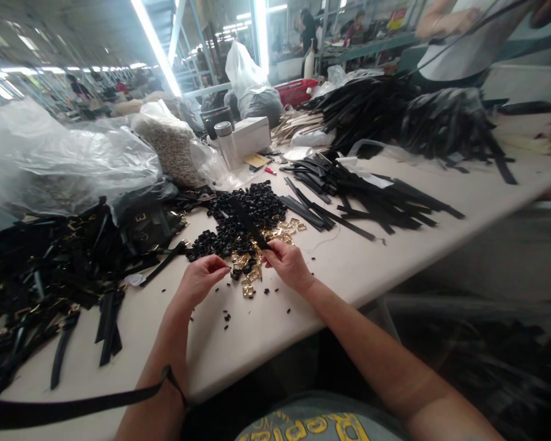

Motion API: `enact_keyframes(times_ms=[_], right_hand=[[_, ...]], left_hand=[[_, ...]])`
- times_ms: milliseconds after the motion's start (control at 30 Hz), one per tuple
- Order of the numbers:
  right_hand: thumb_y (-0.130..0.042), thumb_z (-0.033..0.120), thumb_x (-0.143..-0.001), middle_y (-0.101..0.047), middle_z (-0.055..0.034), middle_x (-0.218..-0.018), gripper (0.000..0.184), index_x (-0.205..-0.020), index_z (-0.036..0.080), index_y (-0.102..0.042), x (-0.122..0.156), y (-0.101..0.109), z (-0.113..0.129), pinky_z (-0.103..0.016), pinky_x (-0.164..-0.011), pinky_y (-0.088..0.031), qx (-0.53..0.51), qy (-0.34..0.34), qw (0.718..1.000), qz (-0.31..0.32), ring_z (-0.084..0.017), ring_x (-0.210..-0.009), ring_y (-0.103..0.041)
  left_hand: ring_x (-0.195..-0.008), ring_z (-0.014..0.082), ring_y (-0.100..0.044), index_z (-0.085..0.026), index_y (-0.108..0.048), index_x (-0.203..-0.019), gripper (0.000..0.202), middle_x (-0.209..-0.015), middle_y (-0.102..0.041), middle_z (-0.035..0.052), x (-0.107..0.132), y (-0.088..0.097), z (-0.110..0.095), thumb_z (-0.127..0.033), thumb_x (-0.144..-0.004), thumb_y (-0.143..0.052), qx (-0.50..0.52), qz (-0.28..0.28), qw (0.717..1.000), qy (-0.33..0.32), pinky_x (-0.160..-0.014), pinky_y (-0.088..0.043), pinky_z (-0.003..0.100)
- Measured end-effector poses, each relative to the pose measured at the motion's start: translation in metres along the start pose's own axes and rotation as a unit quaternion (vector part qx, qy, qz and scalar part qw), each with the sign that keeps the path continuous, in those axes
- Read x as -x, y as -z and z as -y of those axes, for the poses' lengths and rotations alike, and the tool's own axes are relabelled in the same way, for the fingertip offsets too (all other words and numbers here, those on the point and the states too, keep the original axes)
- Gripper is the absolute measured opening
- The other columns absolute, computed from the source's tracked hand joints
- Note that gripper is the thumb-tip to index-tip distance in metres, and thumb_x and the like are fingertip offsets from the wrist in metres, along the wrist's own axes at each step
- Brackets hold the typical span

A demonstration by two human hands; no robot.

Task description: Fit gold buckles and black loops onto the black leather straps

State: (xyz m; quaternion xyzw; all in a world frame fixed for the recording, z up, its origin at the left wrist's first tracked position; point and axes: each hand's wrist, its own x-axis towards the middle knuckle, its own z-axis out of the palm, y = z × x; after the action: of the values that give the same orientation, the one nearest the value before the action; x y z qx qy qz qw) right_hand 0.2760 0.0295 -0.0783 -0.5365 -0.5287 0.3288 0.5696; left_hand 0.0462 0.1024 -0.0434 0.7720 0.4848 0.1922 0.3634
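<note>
My right hand (288,264) is closed on one end of a black strap (247,222), which slants up and away to the left over the pile. My left hand (204,277) has thumb and fingertips pinched together beside the gold buckles; whatever it holds is too small to make out. Between and beyond the hands lie gold metal buckles (248,288) and a heap of small black loops (257,202). Tiny black bits (226,316) are scattered on the tabletop near my wrists.
Finished-looking black straps with gold buckles (96,245) pile up at left under clear plastic (73,153). Loose black straps (371,190) lie at right. Behind stand a steel flask (227,146) and a white box (252,136). A person (463,43) stands across the table (340,288).
</note>
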Motion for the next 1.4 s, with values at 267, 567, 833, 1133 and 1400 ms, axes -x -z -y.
enact_keyframes(times_ms=[267, 567, 833, 1133, 1400], right_hand=[[-0.06, 0.033, -0.086, -0.067, -0.0004, -0.068, 0.017, -0.088, 0.017, -0.064, 0.001, -0.001, 0.0, -0.022, -0.053, -0.053, -0.011, -0.021, 0.999, 0.038, -0.012, -0.054, -0.065], [-0.063, 0.032, -0.085, -0.064, 0.002, -0.064, 0.015, -0.083, 0.018, -0.061, 0.005, -0.008, -0.001, -0.022, -0.052, -0.051, -0.027, -0.046, 0.996, 0.065, -0.01, -0.051, -0.061], [-0.064, 0.034, -0.082, -0.065, 0.0014, -0.063, 0.017, -0.082, 0.017, -0.061, 0.007, -0.014, 0.008, -0.023, -0.051, -0.052, -0.086, -0.08, 0.99, 0.077, -0.011, -0.05, -0.062], [-0.062, 0.032, -0.082, -0.064, 0.0018, -0.063, 0.015, -0.082, 0.017, -0.061, 0.008, -0.016, 0.008, -0.022, -0.051, -0.052, -0.09, -0.092, 0.989, 0.077, -0.01, -0.051, -0.061], [-0.064, 0.037, -0.081, -0.066, 0.0011, -0.063, 0.02, -0.08, 0.017, -0.06, 0.007, -0.014, 0.014, -0.024, -0.053, -0.054, -0.124, -0.098, 0.986, 0.047, -0.011, -0.051, -0.062]], left_hand=[[-0.068, 0.0158, -0.056, -0.021, -0.066, -0.078, 0.006, -0.079, -0.063, 0.0009, 0.005, -0.017, -0.013, -0.024, -0.073, -0.064, -0.141, 0.023, 0.987, -0.07, -0.063, -0.041, 0.027], [-0.052, 0.0115, -0.048, -0.02, -0.052, -0.063, 0.026, -0.057, -0.052, -0.0047, 0.003, -0.032, -0.018, -0.033, -0.065, -0.074, 0.112, -0.042, 0.993, 0.009, -0.052, -0.038, 0.024], [-0.054, 0.01, -0.059, -0.015, -0.063, -0.073, 0.031, -0.063, -0.066, 0.0001, 0.006, -0.044, -0.037, -0.031, -0.06, -0.085, 0.412, -0.02, 0.908, 0.077, -0.056, -0.048, 0.022], [-0.06, 0.013, -0.063, -0.014, -0.07, -0.077, 0.035, -0.069, -0.07, 0.003, 0.004, -0.052, -0.034, -0.04, -0.059, -0.085, 0.446, -0.064, 0.889, 0.076, -0.061, -0.052, 0.026], [-0.058, 0.011, -0.056, -0.015, -0.071, -0.074, 0.03, -0.064, -0.066, 0.0004, 0.003, -0.05, -0.034, -0.04, -0.061, -0.083, 0.412, -0.091, 0.906, 0.044, -0.06, -0.047, 0.024]])
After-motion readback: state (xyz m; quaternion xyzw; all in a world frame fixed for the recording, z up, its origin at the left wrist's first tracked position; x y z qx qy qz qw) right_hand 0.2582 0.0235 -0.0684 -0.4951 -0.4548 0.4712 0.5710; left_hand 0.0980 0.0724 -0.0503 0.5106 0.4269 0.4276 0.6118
